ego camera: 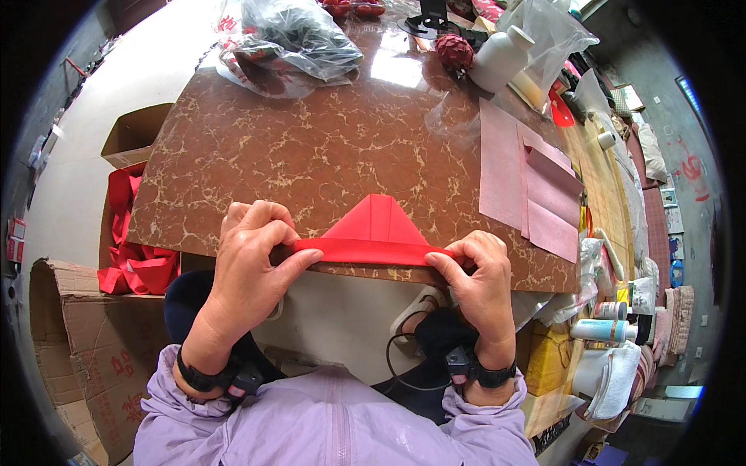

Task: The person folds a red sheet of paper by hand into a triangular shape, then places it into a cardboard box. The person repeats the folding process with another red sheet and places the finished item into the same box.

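Observation:
Both hands hold a folded red paper piece (376, 224) at the front edge of a brown marble-patterned table (326, 151). Its upper part is a flat-topped triangle with two upright creases, and a long band runs along its bottom. My left hand (247, 262) pinches the band's left end between thumb and fingers. At the right end, the thumb and fingers of my right hand (481, 276) grip the band in the same way. The band is stretched straight between them, close to the tabletop; whether it touches the table I cannot tell.
Pink sheets (501, 169), some folded, lie at the table's right. Along the back are a plastic bag (291, 46), a dragon fruit (454, 53) and a white bottle (502, 58). To the left, a cardboard box holds red folded pieces (140, 268); another carton (111, 343) stands nearer.

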The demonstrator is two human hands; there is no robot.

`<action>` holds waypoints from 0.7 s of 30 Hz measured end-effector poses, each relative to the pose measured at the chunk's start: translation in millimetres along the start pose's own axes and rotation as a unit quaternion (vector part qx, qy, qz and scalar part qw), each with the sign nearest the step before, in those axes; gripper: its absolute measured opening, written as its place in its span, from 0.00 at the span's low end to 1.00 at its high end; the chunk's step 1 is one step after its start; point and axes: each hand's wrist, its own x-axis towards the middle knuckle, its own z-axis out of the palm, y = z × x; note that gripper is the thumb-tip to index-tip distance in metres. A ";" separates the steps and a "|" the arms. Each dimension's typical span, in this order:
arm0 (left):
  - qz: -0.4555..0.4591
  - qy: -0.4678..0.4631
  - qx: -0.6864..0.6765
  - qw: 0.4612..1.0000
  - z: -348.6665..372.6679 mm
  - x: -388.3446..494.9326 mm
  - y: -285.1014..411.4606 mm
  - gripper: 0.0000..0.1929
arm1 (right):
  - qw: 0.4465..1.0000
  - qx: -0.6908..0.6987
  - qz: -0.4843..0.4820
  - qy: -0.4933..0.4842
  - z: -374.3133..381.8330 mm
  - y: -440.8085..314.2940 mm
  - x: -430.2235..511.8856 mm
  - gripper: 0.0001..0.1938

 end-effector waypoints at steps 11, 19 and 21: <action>-0.006 0.019 0.015 1.000 4.1 -0.6 0.0 0.16 | 1.000 -0.004 -0.012 0.027 1.9 -2.6 -0.8 0.13; -0.005 0.021 0.031 0.999 5.3 -0.7 0.5 0.16 | 0.999 -0.015 -0.011 0.049 4.6 0.2 -2.9 0.14; -0.003 0.025 0.033 0.999 6.3 -0.6 -0.3 0.15 | 0.999 -0.014 0.003 0.052 6.0 0.9 -3.5 0.14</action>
